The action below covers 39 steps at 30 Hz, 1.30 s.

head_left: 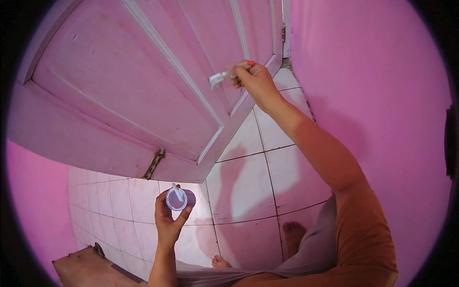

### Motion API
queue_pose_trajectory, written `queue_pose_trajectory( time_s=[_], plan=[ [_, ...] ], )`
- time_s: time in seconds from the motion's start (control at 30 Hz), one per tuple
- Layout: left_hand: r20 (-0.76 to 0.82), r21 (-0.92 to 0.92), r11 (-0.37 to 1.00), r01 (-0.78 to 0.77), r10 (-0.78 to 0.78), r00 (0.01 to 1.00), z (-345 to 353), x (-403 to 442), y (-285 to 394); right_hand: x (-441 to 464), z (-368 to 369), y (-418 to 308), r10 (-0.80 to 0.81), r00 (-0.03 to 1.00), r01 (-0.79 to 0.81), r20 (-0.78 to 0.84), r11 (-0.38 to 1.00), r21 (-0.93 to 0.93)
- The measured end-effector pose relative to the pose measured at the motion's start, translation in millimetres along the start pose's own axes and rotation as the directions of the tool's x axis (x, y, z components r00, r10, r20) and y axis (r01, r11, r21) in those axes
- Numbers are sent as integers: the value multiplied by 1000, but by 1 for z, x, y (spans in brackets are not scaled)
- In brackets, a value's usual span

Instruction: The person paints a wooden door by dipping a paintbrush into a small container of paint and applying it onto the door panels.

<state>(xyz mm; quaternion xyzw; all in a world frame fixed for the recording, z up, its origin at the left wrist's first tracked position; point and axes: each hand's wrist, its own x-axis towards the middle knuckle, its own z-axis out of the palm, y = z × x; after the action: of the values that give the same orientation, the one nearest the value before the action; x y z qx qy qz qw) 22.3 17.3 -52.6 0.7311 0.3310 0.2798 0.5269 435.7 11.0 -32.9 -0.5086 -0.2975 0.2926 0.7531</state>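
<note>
My right hand (pixel 251 81) is closed on the handle of a paintbrush (pixel 218 79), whose pale bristles point left in front of the lower panels of a pink door (pixel 114 91). Whether the bristles touch the door I cannot tell. Lower down, my left hand (pixel 169 217) holds a small round cup (pixel 190 198) with its open top facing me. A pale stick or smear shows at the cup's rim. White strips run along the door's grooves, and a metal latch (pixel 154 164) sits near its edge.
White floor tiles (pixel 244 186) lie below the door, with my bare feet on them. A pink wall (pixel 373 71) rises on the right, a dark object (pixel 450 142) at its far edge. At the bottom left stands a brown wooden piece (pixel 88 268).
</note>
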Motion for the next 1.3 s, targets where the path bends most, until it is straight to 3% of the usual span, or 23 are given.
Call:
queue_pose_trajectory(
  time_s=[0.13,0.2,0.23,0.3,0.4,0.53,0.6,0.63,0.7,0.73,0.8,0.93,1.0,1.07,1.1,1.17,1.3],
  plan=[
    [-3,-7,1000,-2,2,1000,-1,-1,0,-3,-1,-11,-80,992,87,-101,994,65],
    [-5,7,1000,-3,3,1000,-3,-2,1,1,-17,17,-67,981,30,-180,980,-197],
    [-5,21,1000,1,-1,1000,-5,-3,1,4,-24,40,-72,981,37,-178,980,-197],
    [-6,18,1000,-2,2,1000,-7,-5,4,3,-32,84,-102,974,10,-203,913,-408],
    [-7,4,1000,-14,14,1000,-8,-6,3,-4,-17,93,-64,972,-19,-228,939,-344],
    [-12,-11,1000,-14,14,1000,-9,-7,8,8,9,45,-80,977,5,-196,935,-354],
    [-11,-1,1000,-15,15,1000,-9,-7,5,15,21,14,-236,952,155,-196,922,-356],
    [-10,10,1000,-16,16,1000,-10,-7,4,14,27,-7,-239,951,158,-198,921,-355],
    [-7,11,1000,-14,14,1000,-10,-7,5,8,36,-48,-265,958,249,-112,959,-136],
    [-6,11,1000,-8,8,1000,-10,-7,4,6,39,-61,-268,957,252,-114,958,-136],
    [-6,7,1000,-11,11,1000,-10,-7,5,5,44,-77,-352,922,376,-163,915,146],
    [-1,-1,999,-34,34,999,-13,-9,1,10,43,-62,-342,914,395,-219,871,293],
    [-2,-3,999,-35,34,999,-13,-10,5,11,30,-26,-229,952,279,-205,924,262],
    [-4,-8,999,-38,38,999,-13,-11,9,2,17,14,-208,952,225,-224,973,50],
    [-3,5,999,-38,38,999,-13,-11,9,-3,11,24,-219,951,234,-220,971,45],
    [-6,15,999,-39,39,999,-14,-11,7,-11,2,41,-76,963,80,-257,997,5],
    [1,-16,998,-59,59,998,-14,-10,7,-4,-5,48,-114,964,77,-241,984,-158]
  ],
)
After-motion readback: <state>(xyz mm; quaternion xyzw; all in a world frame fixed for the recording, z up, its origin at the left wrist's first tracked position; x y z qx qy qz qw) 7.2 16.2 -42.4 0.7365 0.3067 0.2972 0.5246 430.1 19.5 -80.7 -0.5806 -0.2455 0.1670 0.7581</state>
